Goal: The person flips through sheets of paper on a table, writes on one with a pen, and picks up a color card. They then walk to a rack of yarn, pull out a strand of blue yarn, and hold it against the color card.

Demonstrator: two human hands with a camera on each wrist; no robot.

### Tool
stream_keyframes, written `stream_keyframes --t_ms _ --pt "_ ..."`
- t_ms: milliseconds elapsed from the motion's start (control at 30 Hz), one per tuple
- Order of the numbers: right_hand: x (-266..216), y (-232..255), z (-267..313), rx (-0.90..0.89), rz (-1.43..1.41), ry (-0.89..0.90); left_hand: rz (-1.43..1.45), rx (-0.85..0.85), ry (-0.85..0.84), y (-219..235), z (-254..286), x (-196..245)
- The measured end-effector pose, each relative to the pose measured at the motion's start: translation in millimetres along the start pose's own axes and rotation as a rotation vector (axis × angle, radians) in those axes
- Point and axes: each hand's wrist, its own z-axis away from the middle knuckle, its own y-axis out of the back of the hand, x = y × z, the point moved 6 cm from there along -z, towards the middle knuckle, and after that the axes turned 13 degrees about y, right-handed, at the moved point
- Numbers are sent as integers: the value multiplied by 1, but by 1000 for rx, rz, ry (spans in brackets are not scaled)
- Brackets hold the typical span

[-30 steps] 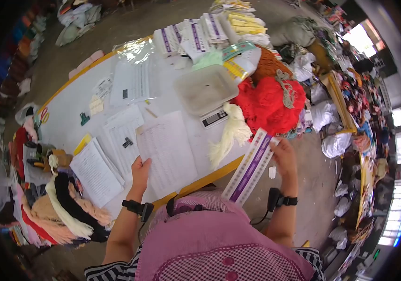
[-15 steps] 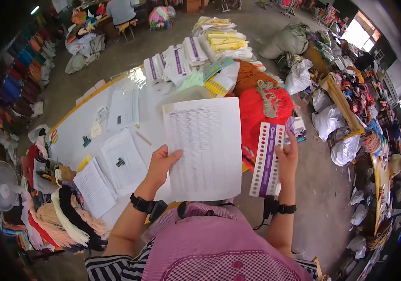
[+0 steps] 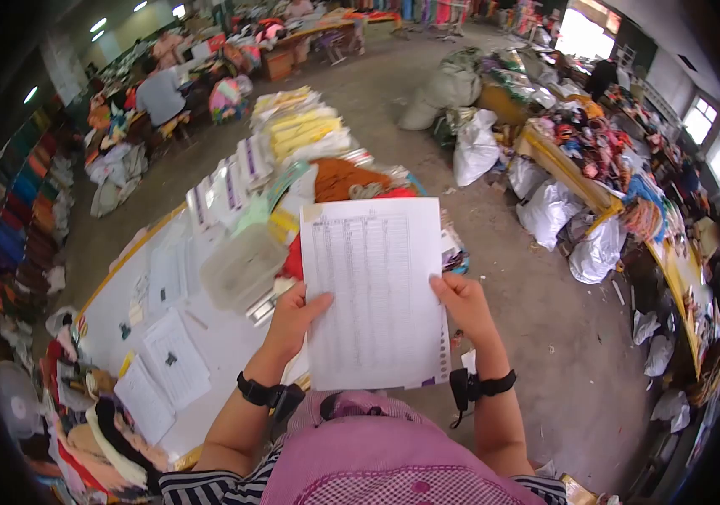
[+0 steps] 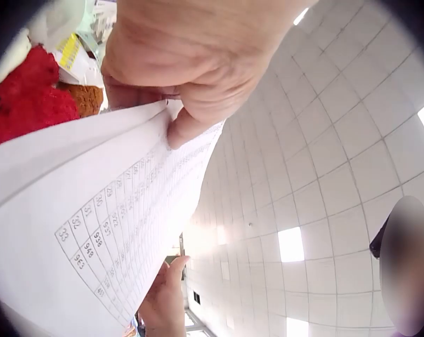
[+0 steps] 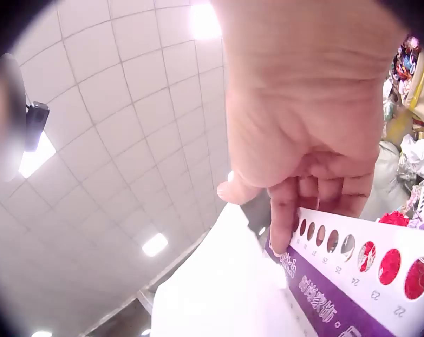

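Note:
Upright in front of the body is a white paper sheet (image 3: 373, 295) printed with a ruled table. My left hand (image 3: 294, 318) pinches its left edge, thumb on the printed face; in the left wrist view rows of handwritten numbers show on the paper (image 4: 92, 203). My right hand (image 3: 468, 311) is at the right edge, thumb against the paper. Its fingers also grip a punched thread card (image 5: 338, 281), white with a purple stripe and numbered round holes. That card lies behind the paper, mostly hidden in the head view, with a strip of holes showing at the lower right.
On the white table (image 3: 99, 337) are a clear plastic tub (image 3: 242, 265), paper stacks (image 3: 145, 400) and brown yarn (image 3: 347, 181). Packs of white and purple cards (image 3: 217, 189) line its far side. White sacks (image 3: 549, 210) and a heaped table stand right. A seated person (image 3: 161, 97) is farther off.
The paper rose from the table in the left hand, and the right hand brought the thread card in behind it and took the paper's right edge. The head view has tilted up and turned right.

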Motion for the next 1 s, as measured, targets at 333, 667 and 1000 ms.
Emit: stream_keyframes --t_ms 333,667,1000 --pt "34 123 -21 292 -269 -143 132 -233 89 -120 -120 -20" --pt "90 268 -58 319 203 -108 -154 -331 61 -240 -259 -39" --pt "155 466 -59 617 19 -95 -84 -249 159 -356 -368 -65"
